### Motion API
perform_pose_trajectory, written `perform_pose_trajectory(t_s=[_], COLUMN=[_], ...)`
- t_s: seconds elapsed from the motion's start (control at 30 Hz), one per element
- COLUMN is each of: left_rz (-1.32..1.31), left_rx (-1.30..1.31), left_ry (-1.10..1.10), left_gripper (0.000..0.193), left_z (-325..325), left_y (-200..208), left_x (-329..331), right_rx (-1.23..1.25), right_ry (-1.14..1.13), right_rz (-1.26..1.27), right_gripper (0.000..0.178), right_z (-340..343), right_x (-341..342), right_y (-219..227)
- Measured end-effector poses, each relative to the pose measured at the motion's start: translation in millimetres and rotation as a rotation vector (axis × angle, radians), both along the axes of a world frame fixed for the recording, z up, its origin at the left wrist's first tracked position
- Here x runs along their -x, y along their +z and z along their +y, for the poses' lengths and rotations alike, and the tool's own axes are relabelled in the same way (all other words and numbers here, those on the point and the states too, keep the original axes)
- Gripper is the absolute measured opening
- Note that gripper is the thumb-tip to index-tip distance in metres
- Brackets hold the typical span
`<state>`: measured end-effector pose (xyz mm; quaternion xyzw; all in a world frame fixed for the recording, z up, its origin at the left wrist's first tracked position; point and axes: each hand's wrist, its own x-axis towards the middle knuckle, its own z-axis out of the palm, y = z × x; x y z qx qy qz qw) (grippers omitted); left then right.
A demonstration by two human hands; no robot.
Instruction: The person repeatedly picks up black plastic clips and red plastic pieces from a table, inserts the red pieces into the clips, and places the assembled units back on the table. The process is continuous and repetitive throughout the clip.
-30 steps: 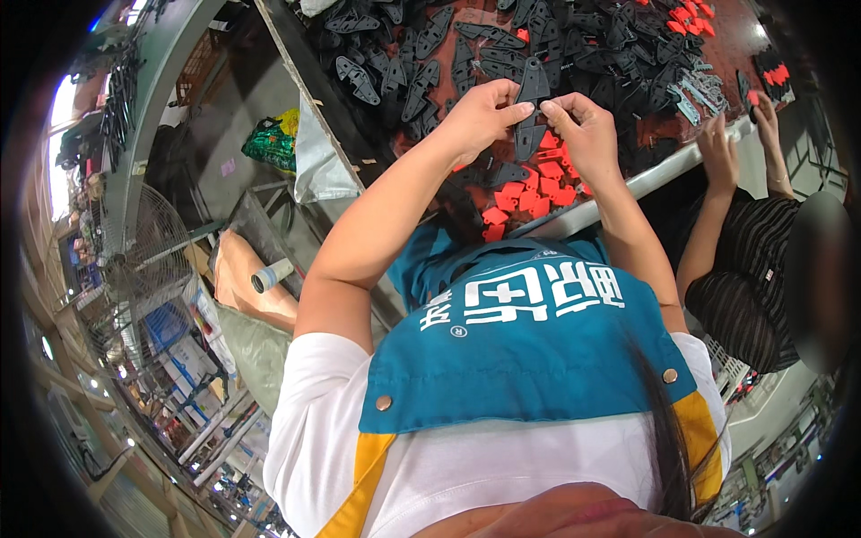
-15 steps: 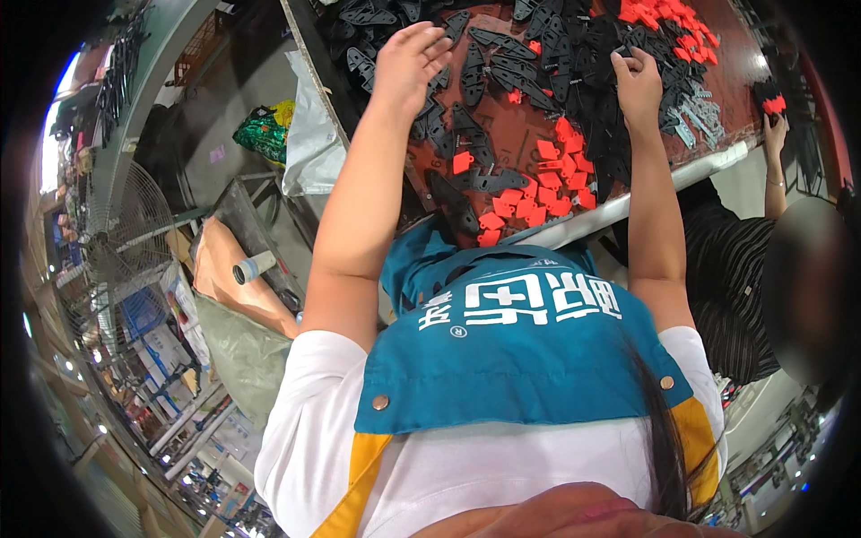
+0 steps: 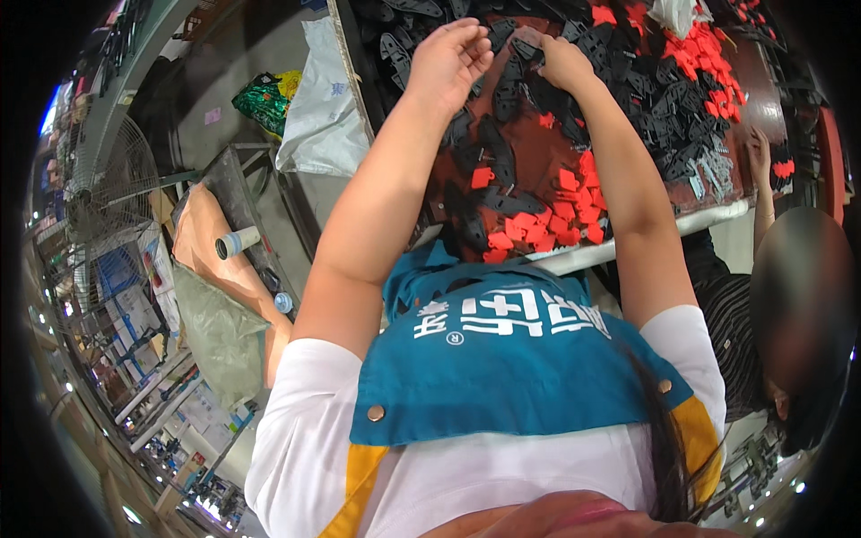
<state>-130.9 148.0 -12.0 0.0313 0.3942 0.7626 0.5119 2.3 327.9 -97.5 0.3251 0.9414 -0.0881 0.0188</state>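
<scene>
My left hand [image 3: 451, 65] hovers over the left part of the table, its fingers loosely bent and nothing visible in them. Close to its fingertips is my right hand [image 3: 565, 65], reaching in among the black parts with thumb and fingers drawn together. What it pinches cannot be made out. Flat, wing-shaped black plastic parts [image 3: 505, 94] lie below and around both hands. Nearer to me, a heap of small red plastic tabs [image 3: 543, 226] sits by the table's front edge.
The red-brown tabletop [image 3: 762, 106] also carries a larger red heap [image 3: 704, 58], grey metal pieces [image 3: 713, 175] and a white bag [image 3: 674, 16]. Another person's hand [image 3: 759, 154] rests at the right edge. To the left are a white sack [image 3: 323, 108] and a standing fan [image 3: 90, 193].
My right hand has moved left from the black pile to beside my left hand. The left hand has shifted slightly right, its fingers more bent. The view has shifted too.
</scene>
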Motion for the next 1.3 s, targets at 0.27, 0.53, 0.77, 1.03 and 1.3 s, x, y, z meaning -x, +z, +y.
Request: perform_pose_trajectory(t_s=[0.27,0.53,0.77,1.03,1.3], left_rz=[0.054,-0.035,-0.005,0.082,0.837], left_rx=[0.019,0.013,0.001,0.057,0.260], left_ry=[-0.006,0.032,0.101,0.050,-0.365], left_gripper=[0.016,0.013,0.012,0.011,0.019], left_z=[3.0,11.2,10.1,20.4,13.1], left_y=[5.2,-2.0,-19.6,-28.7,-11.3], left_x=[-2.4,2.6,11.2,12.0,-10.4], right_rx=[0.159,-0.266,-0.016,0.111,0.830], right_ry=[0.049,-0.302,0.051,-0.157,-0.276], right_rz=[0.083,-0.044,0.074,-0.002,0.582], right_gripper=[0.035,0.047,0.056,0.060,0.035], right_z=[6.9,39.0,-62.3,-76.6,-58.9], right_x=[-25.8,-98.4,-5.6,32.2,3.3], right_y=[10.1,82.0,33.0,1.2,48.3])
